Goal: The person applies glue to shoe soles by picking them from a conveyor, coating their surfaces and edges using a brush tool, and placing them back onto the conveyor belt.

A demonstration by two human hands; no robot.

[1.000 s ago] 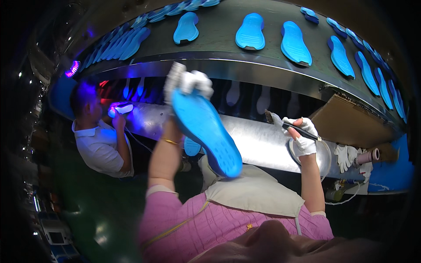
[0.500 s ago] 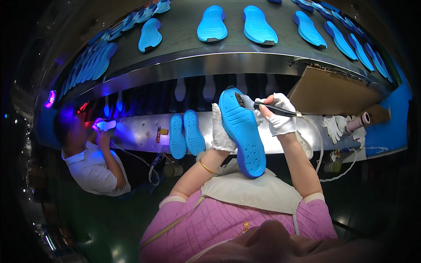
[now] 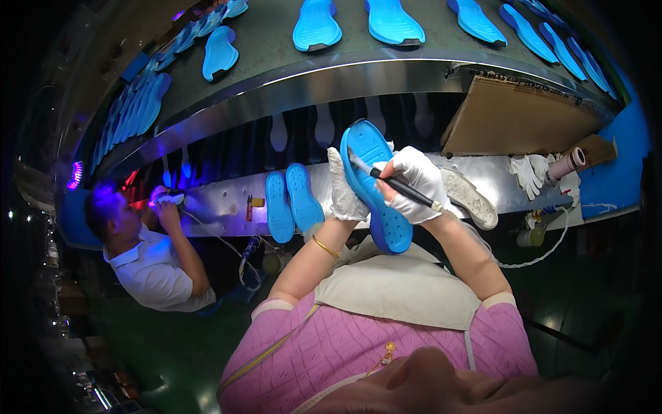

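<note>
Two gloved hands, left hand [image 3: 345, 193] and right hand [image 3: 416, 183], on blue sole [image 3: 376, 186]

Held blue sole [image 3: 376, 186]: one
Brush [image 3: 396, 185]: one
Blue soles flat on bench [image 3: 293, 201]: two
White soles [image 3: 470, 199]: one
Cardboard sheets [image 3: 520, 119]: one

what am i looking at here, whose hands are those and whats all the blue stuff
This is one wide fisheye picture from a camera worn on a person's head, looking down, so straight edges bend. The gloved left hand holds a blue shoe sole up on edge. The gloved right hand holds a thin brush against it. Two more blue soles lie on the metal bench. Above, other soles sit on a conveyor. At left, a co-worker works under violet light.
</note>
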